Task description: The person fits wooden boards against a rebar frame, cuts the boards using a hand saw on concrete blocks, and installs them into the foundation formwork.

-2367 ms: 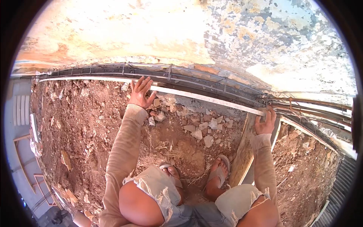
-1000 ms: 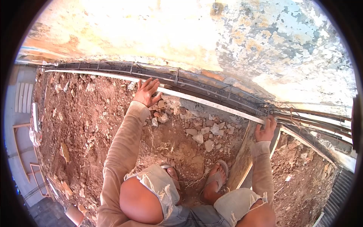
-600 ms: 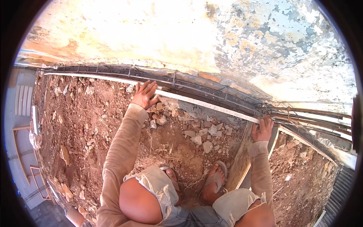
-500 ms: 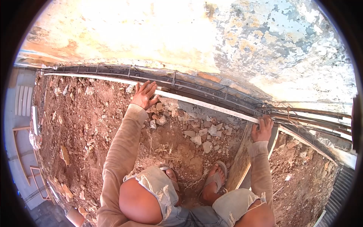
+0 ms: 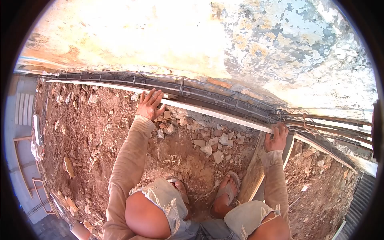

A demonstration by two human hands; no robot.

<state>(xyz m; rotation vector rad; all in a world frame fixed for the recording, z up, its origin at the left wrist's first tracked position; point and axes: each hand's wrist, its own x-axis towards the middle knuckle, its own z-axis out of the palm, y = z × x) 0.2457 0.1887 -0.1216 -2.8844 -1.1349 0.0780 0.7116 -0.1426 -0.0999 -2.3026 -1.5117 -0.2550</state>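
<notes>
Now crouched over red rubble, sandalled feet (image 5: pixel 224 192) planted near, both arms out to the long pale board (image 5: pixel 216 114) set on edge along the trench. Left hand (image 5: pixel 149 105) spread flat, fingers open, pressing on the board's top edge toward its middle; a moment earlier placed slightly further right, since slid a touch left along the edge. Right hand (image 5: pixel 276 138) curled over the board's right end, fingers hooked across the top; a couple of seconds ago laid more loosely with fingers pointing up, by now wrapped tight. Board itself barely shifted: same line, just near of the rebar cage (image 5: pixel 208 94) lying in the trench at the foot of the peeling wall (image 5: pixel 240 44). Reads as a firmer seating of the board, not a relocation; probably being held true against the steel. Loose stones (image 5: pixel 208 144) heaped against the board's near face between the hands. Second plank (image 5: pixel 256 168) standing on edge below the right wrist, running back toward the knees.
</notes>
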